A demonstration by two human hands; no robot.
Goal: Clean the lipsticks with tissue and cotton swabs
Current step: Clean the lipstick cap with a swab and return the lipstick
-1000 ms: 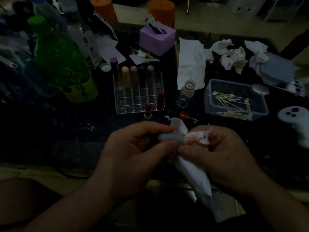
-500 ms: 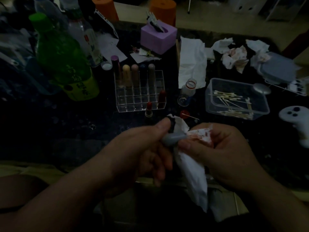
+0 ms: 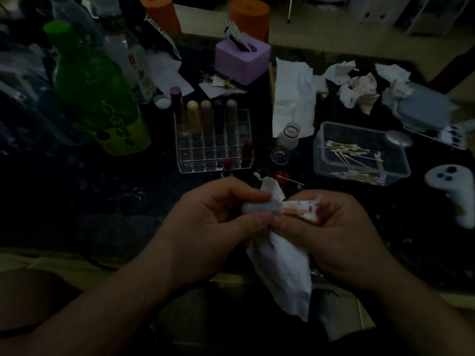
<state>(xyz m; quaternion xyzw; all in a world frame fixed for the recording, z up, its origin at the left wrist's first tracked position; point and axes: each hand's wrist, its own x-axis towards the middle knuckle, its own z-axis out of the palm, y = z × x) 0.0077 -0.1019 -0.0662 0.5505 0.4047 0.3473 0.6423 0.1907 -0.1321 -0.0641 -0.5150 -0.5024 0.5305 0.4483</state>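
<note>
While left hand (image 3: 213, 227) grips lipstick (image 3: 259, 208), right hand (image 3: 341, 235) pinches tissue (image 3: 282, 265) — red-stained.

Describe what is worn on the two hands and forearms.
Nothing is worn. The left hand and right hand are bare: no gloves, rings or watch show. Both forearms are bare to the picture's edge, with no sleeves in view. The light is dim.
</note>
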